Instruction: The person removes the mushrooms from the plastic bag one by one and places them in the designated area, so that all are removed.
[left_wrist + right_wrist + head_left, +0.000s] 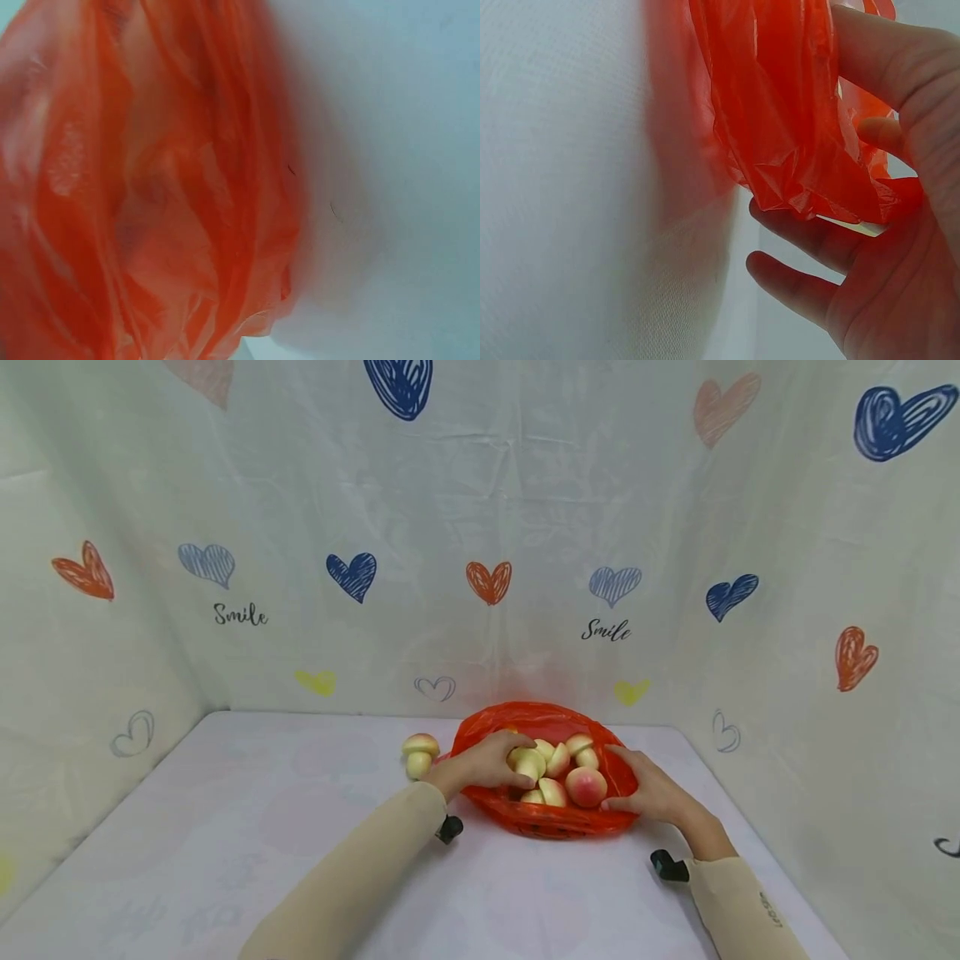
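A red plastic bag sits with its mouth spread wide, several mushrooms with pinkish caps and pale yellow stems inside it. My left hand reaches over the bag's left rim, its thumb and fingers round a pale mushroom. At the right rim, my right hand holds the bag's edge, thumb toward the front. In the right wrist view the red film runs between the thumb and the lower fingers. The left wrist view shows only the bag's side; the left hand is hidden there.
One mushroom stands on the white-covered table, just left of the bag. Behind the table hangs a pale curtain printed with hearts, and it continues along both sides.
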Action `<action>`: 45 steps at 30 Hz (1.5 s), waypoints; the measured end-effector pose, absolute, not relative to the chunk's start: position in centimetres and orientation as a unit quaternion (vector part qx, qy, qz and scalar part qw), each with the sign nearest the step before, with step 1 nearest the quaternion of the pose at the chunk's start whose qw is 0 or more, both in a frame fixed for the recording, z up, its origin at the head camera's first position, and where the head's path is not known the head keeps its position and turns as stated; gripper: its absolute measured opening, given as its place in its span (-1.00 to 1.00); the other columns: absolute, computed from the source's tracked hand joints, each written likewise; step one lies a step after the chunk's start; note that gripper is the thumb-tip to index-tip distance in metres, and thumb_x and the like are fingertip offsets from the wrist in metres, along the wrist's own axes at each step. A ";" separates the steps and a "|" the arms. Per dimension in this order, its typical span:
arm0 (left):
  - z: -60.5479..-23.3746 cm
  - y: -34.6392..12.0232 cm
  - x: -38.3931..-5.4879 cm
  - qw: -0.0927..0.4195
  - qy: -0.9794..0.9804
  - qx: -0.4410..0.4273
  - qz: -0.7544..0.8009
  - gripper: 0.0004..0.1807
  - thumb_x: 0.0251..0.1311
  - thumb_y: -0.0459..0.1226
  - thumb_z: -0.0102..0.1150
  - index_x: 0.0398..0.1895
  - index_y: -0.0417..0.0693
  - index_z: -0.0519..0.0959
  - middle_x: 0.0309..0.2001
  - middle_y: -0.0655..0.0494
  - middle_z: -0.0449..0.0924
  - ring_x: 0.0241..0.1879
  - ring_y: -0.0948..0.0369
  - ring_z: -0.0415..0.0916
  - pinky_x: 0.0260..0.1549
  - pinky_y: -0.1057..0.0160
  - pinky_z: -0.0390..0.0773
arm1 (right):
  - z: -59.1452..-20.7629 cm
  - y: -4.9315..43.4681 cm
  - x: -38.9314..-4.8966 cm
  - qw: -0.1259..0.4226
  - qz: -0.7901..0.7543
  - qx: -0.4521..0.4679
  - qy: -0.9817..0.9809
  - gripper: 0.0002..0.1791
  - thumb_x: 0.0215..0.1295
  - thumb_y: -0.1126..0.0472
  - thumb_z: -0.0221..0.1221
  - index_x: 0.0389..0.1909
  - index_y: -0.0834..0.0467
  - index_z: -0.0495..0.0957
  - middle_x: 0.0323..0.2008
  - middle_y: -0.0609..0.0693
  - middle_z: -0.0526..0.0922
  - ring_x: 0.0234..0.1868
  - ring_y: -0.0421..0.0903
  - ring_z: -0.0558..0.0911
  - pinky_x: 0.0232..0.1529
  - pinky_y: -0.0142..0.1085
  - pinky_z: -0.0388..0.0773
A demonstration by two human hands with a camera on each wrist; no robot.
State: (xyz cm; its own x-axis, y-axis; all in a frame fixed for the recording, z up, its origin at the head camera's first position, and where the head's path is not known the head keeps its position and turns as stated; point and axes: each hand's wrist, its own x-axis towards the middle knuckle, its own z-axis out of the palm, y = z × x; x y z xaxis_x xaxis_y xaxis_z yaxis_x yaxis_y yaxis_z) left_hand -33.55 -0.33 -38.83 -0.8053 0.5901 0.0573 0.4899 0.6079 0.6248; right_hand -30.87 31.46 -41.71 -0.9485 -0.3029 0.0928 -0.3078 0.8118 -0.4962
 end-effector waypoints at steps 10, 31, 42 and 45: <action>-38.0 -1.6 -31.5 0.038 0.894 0.325 0.307 -0.28 0.05 0.08 0.33 0.31 0.18 0.37 0.20 0.19 0.34 0.20 0.20 0.23 0.21 0.07 0.32 | -41.8 31.3 -30.9 0.000 0.264 0.156 -0.952 0.10 -0.11 -0.16 0.44 0.44 0.03 0.09 0.22 0.24 0.28 0.18 0.26 0.33 -0.04 0.12 0.53; -37.9 -5.4 -25.9 -0.096 0.843 0.402 0.345 -0.36 0.09 -0.04 0.34 0.28 0.18 0.40 0.16 0.29 0.34 0.15 0.34 0.28 0.11 0.23 0.42 | -42.0 31.4 -30.8 -0.002 0.268 0.152 -0.951 0.09 -0.12 -0.14 0.45 0.43 0.00 0.10 0.23 0.23 0.28 0.19 0.26 0.33 -0.03 0.12 0.52; -37.6 -9.0 -24.6 -0.169 0.821 0.420 0.348 -0.35 0.02 -0.23 0.41 0.25 0.05 0.44 0.17 0.21 0.34 0.14 0.26 0.34 0.06 0.23 0.48 | -42.2 31.4 -30.9 0.001 0.268 0.157 -0.950 0.08 -0.12 -0.14 0.45 0.43 0.01 0.11 0.24 0.24 0.27 0.20 0.26 0.32 -0.02 0.13 0.51; -37.5 -10.1 -24.5 -0.182 0.821 0.418 0.343 -0.33 0.01 -0.22 0.43 0.25 0.06 0.43 0.17 0.19 0.34 0.17 0.24 0.30 0.08 0.20 0.47 | -42.2 31.4 -30.9 0.005 0.264 0.158 -0.952 0.08 -0.11 -0.14 0.44 0.43 0.02 0.11 0.24 0.24 0.27 0.20 0.26 0.32 -0.01 0.14 0.51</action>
